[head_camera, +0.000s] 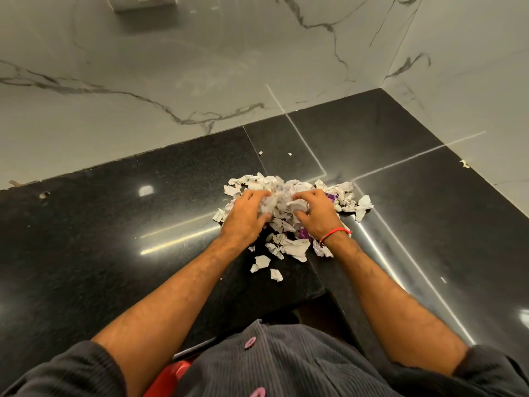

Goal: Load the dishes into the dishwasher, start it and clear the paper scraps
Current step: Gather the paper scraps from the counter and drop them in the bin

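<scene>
Crumpled white paper scraps (289,213), a few purple bits mixed in, heaped on the glossy black speckled stone desk (114,224) near the marble-veined wall corner. Left hand (246,217) and right hand (316,214) both dig in, fingers curled, clutching scraps. Loose torn pieces lie scattered nearer the edge.

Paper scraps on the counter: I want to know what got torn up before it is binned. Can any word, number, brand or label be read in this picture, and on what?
None can be read.
Paper scraps: faint print marks on several, too small and blurred to read.
Purple scrap: colour only, no legible brand.
Black counter and marble wall: no text.
</scene>
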Demonstrator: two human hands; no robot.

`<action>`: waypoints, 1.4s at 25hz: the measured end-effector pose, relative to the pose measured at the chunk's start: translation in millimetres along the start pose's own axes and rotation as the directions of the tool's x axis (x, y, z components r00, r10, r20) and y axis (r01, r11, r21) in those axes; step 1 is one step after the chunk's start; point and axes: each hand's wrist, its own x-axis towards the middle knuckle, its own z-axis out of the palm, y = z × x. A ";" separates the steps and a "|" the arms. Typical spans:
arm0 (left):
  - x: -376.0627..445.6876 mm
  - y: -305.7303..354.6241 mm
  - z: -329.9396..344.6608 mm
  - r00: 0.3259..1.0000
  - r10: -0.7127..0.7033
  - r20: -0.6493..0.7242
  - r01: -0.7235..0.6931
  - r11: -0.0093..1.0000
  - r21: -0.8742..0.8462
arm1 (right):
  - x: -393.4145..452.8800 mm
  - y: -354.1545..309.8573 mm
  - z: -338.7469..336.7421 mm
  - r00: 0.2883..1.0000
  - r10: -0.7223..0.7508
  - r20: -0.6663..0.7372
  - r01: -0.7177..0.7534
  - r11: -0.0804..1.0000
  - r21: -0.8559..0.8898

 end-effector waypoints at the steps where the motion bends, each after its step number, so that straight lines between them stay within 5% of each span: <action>1: -0.9 -4.7 1.9 0.998 -0.017 0.065 0.015 0.999 0.045 | -1.8 5.8 -1.1 0.999 -0.007 0.040 0.009 0.998 -0.065; 4: -25.3 -18.8 -2.1 1.000 -0.021 -0.024 0.023 0.996 0.081 | -25.9 10.6 -5.5 0.993 -0.119 0.008 0.119 0.983 -0.139; 6: -54.0 -28.3 -0.7 0.996 -0.051 -0.072 0.053 0.998 0.033 | -51.0 7.0 1.0 0.979 -0.156 0.134 0.173 0.977 -0.129; 9: -89.6 -40.9 12.8 0.983 -0.147 0.108 0.143 0.989 0.044 | -80.4 4.3 32.0 0.898 -0.094 0.430 0.215 0.946 -0.242; 11: -95.8 -46.6 23.6 0.975 -0.140 0.171 0.129 0.989 0.074 | -87.6 6.4 51.6 0.873 -0.079 0.481 0.241 0.927 -0.286; 21: -82.2 -36.3 38.1 0.991 -0.009 0.132 0.002 0.999 0.050 | -71.8 12.4 68.5 0.941 -0.195 0.278 0.227 0.970 -0.087; 27: -61.9 -16.2 16.9 0.999 -0.050 -0.011 0.048 0.990 -0.129 | -59.5 -5.4 40.9 0.993 0.014 0.119 -0.035 0.983 0.180; 31: -23.9 22.2 -10.7 0.992 -0.007 -0.123 -0.024 0.968 -0.252 | -31.3 -24.1 6.0 0.994 0.071 -0.080 -0.032 0.910 0.414; 35: 12.2 34.8 -16.0 0.999 -0.038 -0.036 0.027 0.962 -0.270 | -1.4 -19.0 -20.4 0.993 0.095 -0.064 -0.069 0.942 0.329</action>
